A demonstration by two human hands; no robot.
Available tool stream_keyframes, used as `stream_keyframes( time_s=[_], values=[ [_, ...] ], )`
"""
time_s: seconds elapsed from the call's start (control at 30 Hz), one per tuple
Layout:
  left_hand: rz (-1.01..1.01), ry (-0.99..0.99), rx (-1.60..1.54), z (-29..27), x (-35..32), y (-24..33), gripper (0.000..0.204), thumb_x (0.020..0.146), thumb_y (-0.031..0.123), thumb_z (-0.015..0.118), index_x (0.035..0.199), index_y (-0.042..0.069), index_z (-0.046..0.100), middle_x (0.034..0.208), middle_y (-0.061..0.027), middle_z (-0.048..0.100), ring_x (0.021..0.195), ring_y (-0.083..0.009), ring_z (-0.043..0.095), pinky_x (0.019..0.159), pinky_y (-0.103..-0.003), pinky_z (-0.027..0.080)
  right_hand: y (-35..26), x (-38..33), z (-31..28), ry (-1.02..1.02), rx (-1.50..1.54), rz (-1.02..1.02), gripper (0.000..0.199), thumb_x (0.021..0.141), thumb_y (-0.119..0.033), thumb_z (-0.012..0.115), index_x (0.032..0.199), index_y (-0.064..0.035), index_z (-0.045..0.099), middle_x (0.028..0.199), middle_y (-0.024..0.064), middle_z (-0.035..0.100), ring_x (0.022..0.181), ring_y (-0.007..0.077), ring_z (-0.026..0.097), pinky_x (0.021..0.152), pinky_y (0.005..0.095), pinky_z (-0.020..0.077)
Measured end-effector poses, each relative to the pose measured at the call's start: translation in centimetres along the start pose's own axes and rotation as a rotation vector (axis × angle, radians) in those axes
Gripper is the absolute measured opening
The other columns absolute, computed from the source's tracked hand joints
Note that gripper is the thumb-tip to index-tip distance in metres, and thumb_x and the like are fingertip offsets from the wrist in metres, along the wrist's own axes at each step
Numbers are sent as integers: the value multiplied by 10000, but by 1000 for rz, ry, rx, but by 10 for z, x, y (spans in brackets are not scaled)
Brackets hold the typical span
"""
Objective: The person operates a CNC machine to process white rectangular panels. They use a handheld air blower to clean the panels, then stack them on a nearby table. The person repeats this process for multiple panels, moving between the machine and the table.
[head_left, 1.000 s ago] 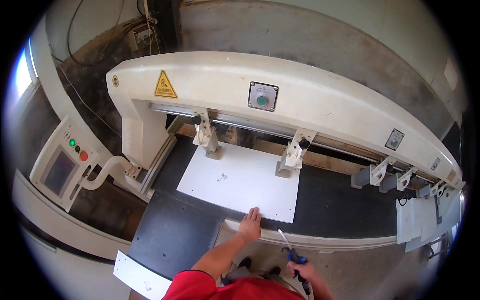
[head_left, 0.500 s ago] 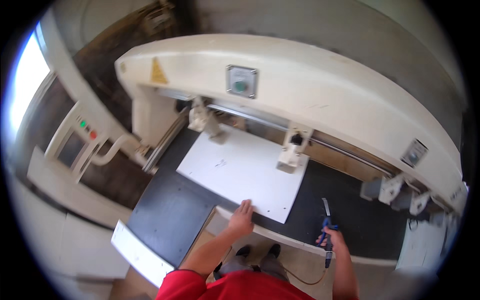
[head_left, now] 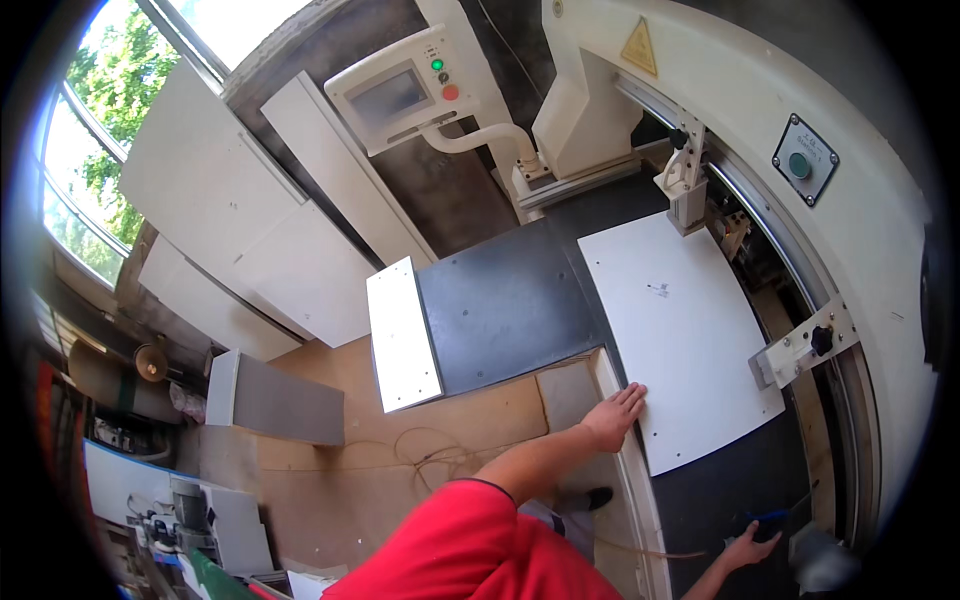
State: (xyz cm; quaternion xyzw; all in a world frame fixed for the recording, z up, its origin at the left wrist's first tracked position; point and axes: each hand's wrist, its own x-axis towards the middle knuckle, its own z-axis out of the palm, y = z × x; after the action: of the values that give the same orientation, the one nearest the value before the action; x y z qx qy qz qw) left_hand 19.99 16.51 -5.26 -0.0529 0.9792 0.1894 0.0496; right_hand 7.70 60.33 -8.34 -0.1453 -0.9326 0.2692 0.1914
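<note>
White panel [head_left: 685, 345] on blk bed [head_left: 490, 320]; L fingers [head_left: 628, 396] @ edge.

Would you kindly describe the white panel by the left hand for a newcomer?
Find the cream machine, upper right, then its black table. The white panel there, left hand at its edge, is far wider than the white strip farther left.

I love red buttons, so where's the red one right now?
In the head view, the red button is near the top, left of centre, on the white control panel, right of its dark screen and below the green light.
</note>
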Motion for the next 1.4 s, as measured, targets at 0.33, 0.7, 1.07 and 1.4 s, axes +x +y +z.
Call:
stream_keyframes(
  time_s=[0.33, 0.7, 1.07, 1.4],
  values=[
    [-646, 268, -385, -46, -105, -1, 528, 769, 128, 638, 1251, -26, 490, 1175, -215, 565, 1110, -337, 574, 918, -449, 491, -142, -226, 18, -1009, 743, 739, 472, 832, -77, 657, 1246, -29, 436, 1021, 96, 580, 888, 189, 593, 757, 351, 516],
    [-581, -191, -1768, -36, -123, -52, 483, 937, 188, 519, 1359, -20, 410, 1293, -175, 535, 1182, -327, 528, 1030, -459, 407, -197, -254, -23, -766, 1397, 924, 391, 845, -184, 685, 1189, -27, 588, 1113, 104, 653, 1024, 243, 623, 870, 389, 504],
    [-711, -298, -1945, -67, -108, -42, 628, 960, 498, 356, 1443, 97, 336, 1473, -125, 363, 1323, -343, 389, 1067, -529, 336, -162, -299, -247, -662, 1099, 268, 544, 771, -109, 687, 1269, 46, 532, 1205, 178, 603, 1121, 272, 564, 974, 379, 431],
    [-465, -573, -2075, 56, -204, 207, 687, 902, 622, 422, 1418, 168, 409, 1440, -44, 423, 1290, -305, 413, 1067, -491, 322, 54, -493, -456, -259, 1024, 389, 515, 757, -30, 743, 1232, 8, 547, 1154, 97, 622, 1093, 222, 551, 954, 372, 436]
  ],
)
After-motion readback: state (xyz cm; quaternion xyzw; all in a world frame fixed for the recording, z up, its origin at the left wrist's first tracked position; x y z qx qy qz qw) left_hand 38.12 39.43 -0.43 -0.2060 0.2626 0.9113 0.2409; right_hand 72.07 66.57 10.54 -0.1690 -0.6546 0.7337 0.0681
